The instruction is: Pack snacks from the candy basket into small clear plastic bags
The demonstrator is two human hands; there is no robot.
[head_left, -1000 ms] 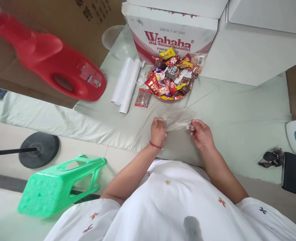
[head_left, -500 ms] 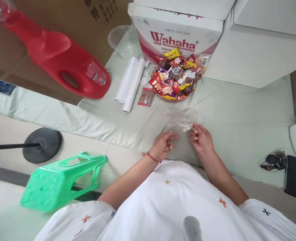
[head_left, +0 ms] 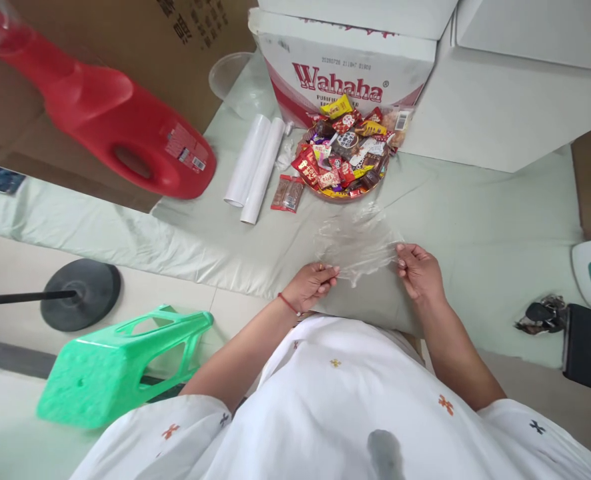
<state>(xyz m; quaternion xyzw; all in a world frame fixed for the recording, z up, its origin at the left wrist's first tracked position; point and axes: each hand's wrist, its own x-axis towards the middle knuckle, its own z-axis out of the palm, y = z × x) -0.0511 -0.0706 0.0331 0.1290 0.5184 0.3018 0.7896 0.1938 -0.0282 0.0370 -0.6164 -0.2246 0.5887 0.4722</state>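
Observation:
A thin clear plastic bag [head_left: 358, 241] is stretched between my two hands, over the pale green cloth [head_left: 475, 220]. My left hand [head_left: 311, 287] pinches its near left corner, and a red string circles that wrist. At the right edge of the bag, my right hand [head_left: 418, 270] grips it between thumb and fingers. Beyond the bag stands a round dish heaped with wrapped candies [head_left: 345, 153]. A flat red-and-brown packet [head_left: 287, 193] lies left of the dish, beside two white paper rolls [head_left: 258, 170].
A Wahaha carton [head_left: 345, 67] and white boxes [head_left: 505, 100] stand at the back. On the left are a large red bottle [head_left: 125, 127] and a green stool [head_left: 90, 377] on its side. Keys [head_left: 543, 315] and a black phone [head_left: 584, 347] lie right.
My hands have moved apart, spreading the bag wider. My left hand, free of the bag before, has taken hold of its near left corner.

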